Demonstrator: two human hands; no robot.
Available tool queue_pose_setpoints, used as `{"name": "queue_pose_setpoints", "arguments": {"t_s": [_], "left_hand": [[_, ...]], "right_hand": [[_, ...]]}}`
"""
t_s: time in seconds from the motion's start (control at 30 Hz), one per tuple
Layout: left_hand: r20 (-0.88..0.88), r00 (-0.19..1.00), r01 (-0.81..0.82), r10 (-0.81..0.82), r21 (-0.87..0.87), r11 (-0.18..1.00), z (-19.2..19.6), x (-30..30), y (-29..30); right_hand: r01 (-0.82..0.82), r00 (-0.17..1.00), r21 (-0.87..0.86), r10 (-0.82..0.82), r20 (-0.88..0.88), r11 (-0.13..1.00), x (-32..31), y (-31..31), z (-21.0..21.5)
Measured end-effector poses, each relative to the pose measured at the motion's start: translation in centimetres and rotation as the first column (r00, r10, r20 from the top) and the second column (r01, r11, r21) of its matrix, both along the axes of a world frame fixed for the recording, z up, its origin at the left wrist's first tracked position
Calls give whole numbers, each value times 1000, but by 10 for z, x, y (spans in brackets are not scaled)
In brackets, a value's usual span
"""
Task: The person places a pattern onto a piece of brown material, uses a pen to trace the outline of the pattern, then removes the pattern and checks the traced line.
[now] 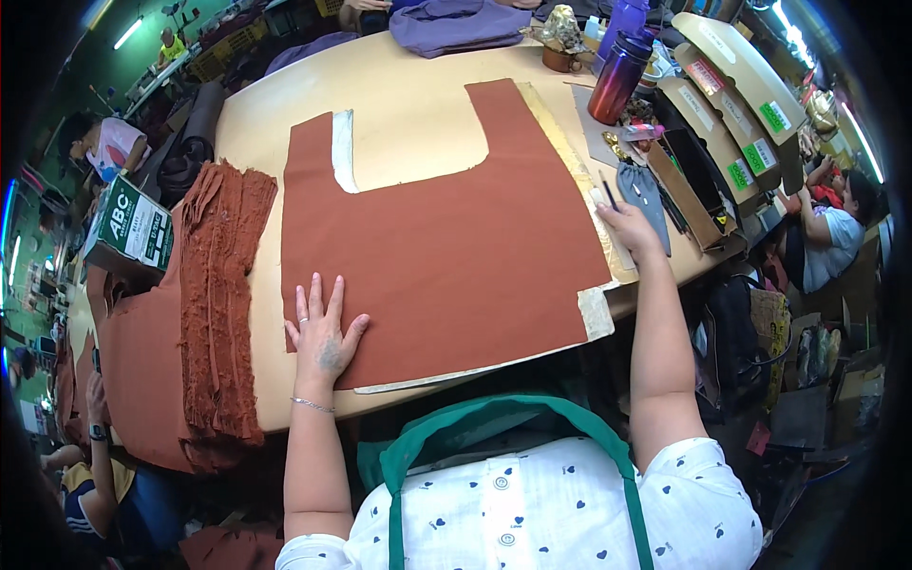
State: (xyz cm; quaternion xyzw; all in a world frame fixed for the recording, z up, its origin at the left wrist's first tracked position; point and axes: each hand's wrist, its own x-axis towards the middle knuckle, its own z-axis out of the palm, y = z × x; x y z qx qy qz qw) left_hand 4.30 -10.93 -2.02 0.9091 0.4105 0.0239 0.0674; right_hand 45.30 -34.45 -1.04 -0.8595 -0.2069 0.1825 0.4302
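A rust-brown cut fabric panel (437,256) with a deep scooped notch at its far edge lies flat on the pale table (399,100). Beneath it, a cream sheet like a pattern piece (597,313) peeks out at the right side, the near edge and inside the notch. My left hand (326,328) rests on the panel's near left corner with its fingers spread. At the panel's right edge, my right hand (632,230) is closed around a dark, slim pencil or pen (608,193). Its fingers touch the cream border there.
Left of the panel sits a stack of frayed rust fabric (223,304) beside a green-and-white box (130,228). A purple-red bottle (619,78), an open cardboard tray (689,185) and a grey pouch (644,199) stand at right. Purple cloth (458,27) lies at the far edge.
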Motion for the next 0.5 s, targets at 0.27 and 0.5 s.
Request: {"name": "queue_pose_setpoints", "arguments": {"t_s": [0.27,0.5], "left_hand": [[-12,1000,-8,8,35,999,0,-2,0],[-32,999,-16,17,30,999,2,-4,-1]], "right_hand": [[-1,863,480,244,-443,877,-5,-2,12],[-192,981,499,176,80,845,49,-33,101]]}}
